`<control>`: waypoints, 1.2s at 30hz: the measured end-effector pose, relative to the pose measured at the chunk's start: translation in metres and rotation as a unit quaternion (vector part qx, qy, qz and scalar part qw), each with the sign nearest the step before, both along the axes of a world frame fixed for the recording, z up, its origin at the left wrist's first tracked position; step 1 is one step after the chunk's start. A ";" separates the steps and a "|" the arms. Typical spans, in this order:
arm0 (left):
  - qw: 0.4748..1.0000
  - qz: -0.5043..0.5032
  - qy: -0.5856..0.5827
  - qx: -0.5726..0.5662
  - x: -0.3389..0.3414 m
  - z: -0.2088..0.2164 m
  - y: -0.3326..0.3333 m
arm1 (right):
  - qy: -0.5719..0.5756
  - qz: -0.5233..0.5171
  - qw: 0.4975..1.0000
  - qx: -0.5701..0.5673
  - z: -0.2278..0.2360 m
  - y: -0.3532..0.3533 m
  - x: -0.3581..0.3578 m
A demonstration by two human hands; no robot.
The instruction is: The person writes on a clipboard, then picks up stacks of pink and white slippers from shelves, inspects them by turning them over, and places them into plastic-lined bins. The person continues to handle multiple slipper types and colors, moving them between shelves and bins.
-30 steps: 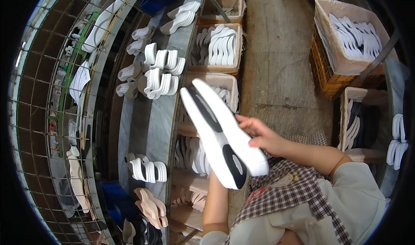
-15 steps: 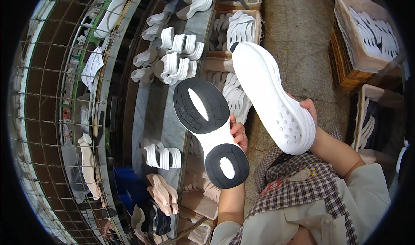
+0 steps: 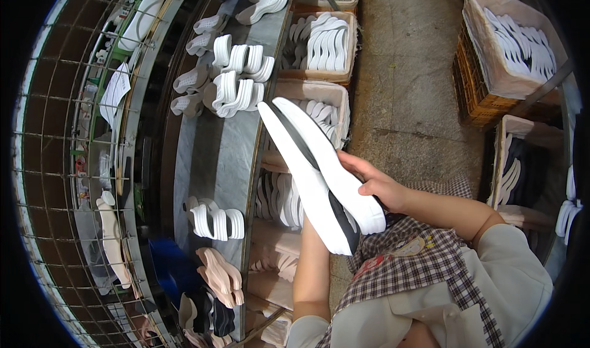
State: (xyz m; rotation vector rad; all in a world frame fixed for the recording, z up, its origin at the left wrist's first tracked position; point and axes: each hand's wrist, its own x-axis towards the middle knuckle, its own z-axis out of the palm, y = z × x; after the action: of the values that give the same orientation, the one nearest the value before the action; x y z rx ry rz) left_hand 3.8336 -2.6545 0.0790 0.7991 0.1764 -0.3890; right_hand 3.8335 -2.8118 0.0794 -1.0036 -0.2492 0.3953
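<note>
Two white shoe soles stand on edge side by side in front of me, their dark undersides facing left. My right hand point(image 3: 381, 185) is closed round the heel half of the right sole point(image 3: 326, 164), its thumb on the near side. The left sole point(image 3: 301, 170) lies close against it, toe end pointing away and up. My left forearm point(image 3: 311, 274) runs up behind that left sole and supports it from below; the sole hides the hand and its fingers.
Left of the soles is a grey stone bench point(image 3: 206, 164) with folded white soles point(image 3: 236, 59) and pinkish soles point(image 3: 220, 274). Wire mesh point(image 3: 49, 164) stands beyond it. Lined crates of soles point(image 3: 329, 47) sit beside the bench, and another stacked crate point(image 3: 510, 47) is across the floor point(image 3: 412, 71).
Both soles have turned from flat to on edge and come together. My right hand has moved left with its sole; my left hand has gone behind the other one.
</note>
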 end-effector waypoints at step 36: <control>0.952 0.157 0.219 0.146 0.013 0.035 0.416 | 0.233 0.271 0.897 0.260 -0.018 0.063 0.062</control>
State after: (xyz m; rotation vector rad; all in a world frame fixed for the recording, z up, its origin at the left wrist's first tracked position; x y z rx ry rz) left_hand 3.8461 -2.2387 0.1144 0.9487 0.7826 -0.2356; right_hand 3.8957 -2.7488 0.0613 -0.2734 -0.1797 1.0034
